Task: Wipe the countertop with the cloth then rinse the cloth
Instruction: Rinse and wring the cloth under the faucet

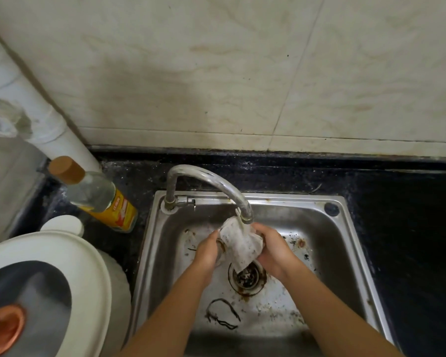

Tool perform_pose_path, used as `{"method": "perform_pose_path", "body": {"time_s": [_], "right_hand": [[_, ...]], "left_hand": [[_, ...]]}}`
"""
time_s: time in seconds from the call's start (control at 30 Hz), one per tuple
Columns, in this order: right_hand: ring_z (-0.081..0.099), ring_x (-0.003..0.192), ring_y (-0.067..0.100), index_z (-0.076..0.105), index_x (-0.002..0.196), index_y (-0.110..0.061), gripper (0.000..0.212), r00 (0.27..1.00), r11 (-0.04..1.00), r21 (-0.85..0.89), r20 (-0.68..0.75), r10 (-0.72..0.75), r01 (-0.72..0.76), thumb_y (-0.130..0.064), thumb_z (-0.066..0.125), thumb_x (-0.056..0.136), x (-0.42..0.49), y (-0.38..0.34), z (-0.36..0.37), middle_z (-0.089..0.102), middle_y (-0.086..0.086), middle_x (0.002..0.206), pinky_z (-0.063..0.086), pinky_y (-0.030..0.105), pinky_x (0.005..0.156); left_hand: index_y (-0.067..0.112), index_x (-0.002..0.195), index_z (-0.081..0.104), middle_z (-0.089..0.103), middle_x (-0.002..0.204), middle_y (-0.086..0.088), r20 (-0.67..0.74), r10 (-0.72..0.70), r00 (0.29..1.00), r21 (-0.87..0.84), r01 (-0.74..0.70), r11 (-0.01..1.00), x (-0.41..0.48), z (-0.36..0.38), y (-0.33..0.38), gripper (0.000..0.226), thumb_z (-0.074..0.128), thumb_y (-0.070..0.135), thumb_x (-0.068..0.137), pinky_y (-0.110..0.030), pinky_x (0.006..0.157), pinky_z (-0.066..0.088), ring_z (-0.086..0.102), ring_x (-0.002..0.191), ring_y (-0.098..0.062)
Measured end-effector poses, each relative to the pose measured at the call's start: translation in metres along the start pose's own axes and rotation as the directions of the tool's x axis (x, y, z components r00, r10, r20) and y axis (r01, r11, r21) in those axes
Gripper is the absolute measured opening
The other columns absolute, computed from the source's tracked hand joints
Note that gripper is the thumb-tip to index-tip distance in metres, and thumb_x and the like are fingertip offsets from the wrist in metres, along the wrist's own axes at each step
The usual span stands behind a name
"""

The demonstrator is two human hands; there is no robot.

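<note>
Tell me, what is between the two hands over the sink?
The white cloth. The left hand and the right hand each grip a side of it, right under the tap. The head view shows it.

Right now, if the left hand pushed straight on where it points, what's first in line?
The cloth that the left hand grips; beyond it probably the faucet spout, depth unclear.
</note>
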State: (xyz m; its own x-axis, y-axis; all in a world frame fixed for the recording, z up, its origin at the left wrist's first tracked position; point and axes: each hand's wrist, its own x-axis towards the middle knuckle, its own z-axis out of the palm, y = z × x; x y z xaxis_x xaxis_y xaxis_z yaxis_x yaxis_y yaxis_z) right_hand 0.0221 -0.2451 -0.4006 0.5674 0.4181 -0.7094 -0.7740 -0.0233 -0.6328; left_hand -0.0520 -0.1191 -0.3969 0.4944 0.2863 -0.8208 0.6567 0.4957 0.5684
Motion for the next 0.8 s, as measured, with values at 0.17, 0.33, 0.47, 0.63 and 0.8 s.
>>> {"method": "perform_pose_path", "body": {"time_s": [0.17, 0.33, 0.47, 0.63, 0.8], "right_hand": [[0.063, 0.11, 0.033, 0.064, 0.121, -0.002, 0.039, 0.991, 1.0, -0.01, 0.129, -0.016, 0.018, -0.025, 0.059, 0.09, -0.001, -0.004, -0.005, 0.067, 0.019, 0.117, 0.046, 0.047, 0.1], [0.069, 0.089, 0.023, 0.068, 0.103, -0.008, 0.016, 0.98, 0.958, -0.282, -0.173, -0.095, 0.043, -0.014, 0.066, 0.088, 0.0, -0.008, -0.003, 0.072, 0.011, 0.099, 0.053, 0.033, 0.072], [0.069, 0.083, 0.02, 0.068, 0.099, -0.009, 0.017, 0.985, 0.974, -0.223, -0.157, -0.07, 0.034, -0.024, 0.065, 0.091, 0.0, -0.011, 0.0, 0.073, 0.004, 0.088, 0.052, 0.032, 0.068], [0.061, 0.065, 0.011, 0.064, 0.093, -0.002, 0.031, 0.961, 0.835, -0.512, -0.061, -0.269, 0.201, -0.029, 0.05, 0.1, -0.007, 0.006, 0.017, 0.066, 0.009, 0.075, 0.053, 0.03, 0.058], [0.039, 0.038, 0.002, 0.051, 0.057, -0.014, 0.046, 0.866, 0.669, -0.67, -0.078, -0.494, 0.322, -0.028, 0.046, 0.101, -0.001, 0.021, 0.018, 0.047, -0.003, 0.048, 0.034, 0.021, 0.043]], "left_hand": [[0.009, 0.112, 0.065, 0.072, 0.101, -0.002, 0.095, 0.029, 0.995, -0.138, -0.016, 0.99, 0.01, 0.001, -0.007, 0.028, 0.057, 0.028, 0.093, -0.039, 0.096, 0.047, 0.065, 0.097, -0.018], [0.013, 0.093, 0.068, 0.07, 0.086, -0.004, -0.105, 0.216, 0.971, 0.025, -0.214, 0.976, 0.006, 0.002, 0.004, 0.011, 0.06, 0.02, 0.092, -0.021, 0.057, 0.05, 0.066, 0.077, -0.016], [0.02, 0.106, 0.063, 0.07, 0.099, -0.001, 0.007, 0.275, 0.961, 0.029, -0.275, 0.961, 0.003, -0.001, 0.009, 0.015, 0.059, 0.027, 0.093, -0.027, 0.066, 0.053, 0.067, 0.09, -0.016], [0.026, 0.098, 0.056, 0.066, 0.099, -0.006, -0.074, 0.29, 0.954, 0.194, -0.271, 0.943, 0.009, 0.018, 0.0, 0.016, 0.046, 0.038, 0.097, -0.047, 0.081, 0.055, 0.064, 0.093, -0.025], [0.021, 0.105, 0.064, 0.07, 0.096, -0.003, -0.07, 0.195, 0.978, 0.104, -0.187, 0.977, 0.002, 0.038, -0.004, 0.044, 0.036, 0.054, 0.096, -0.046, 0.086, 0.054, 0.067, 0.091, -0.021]]}}
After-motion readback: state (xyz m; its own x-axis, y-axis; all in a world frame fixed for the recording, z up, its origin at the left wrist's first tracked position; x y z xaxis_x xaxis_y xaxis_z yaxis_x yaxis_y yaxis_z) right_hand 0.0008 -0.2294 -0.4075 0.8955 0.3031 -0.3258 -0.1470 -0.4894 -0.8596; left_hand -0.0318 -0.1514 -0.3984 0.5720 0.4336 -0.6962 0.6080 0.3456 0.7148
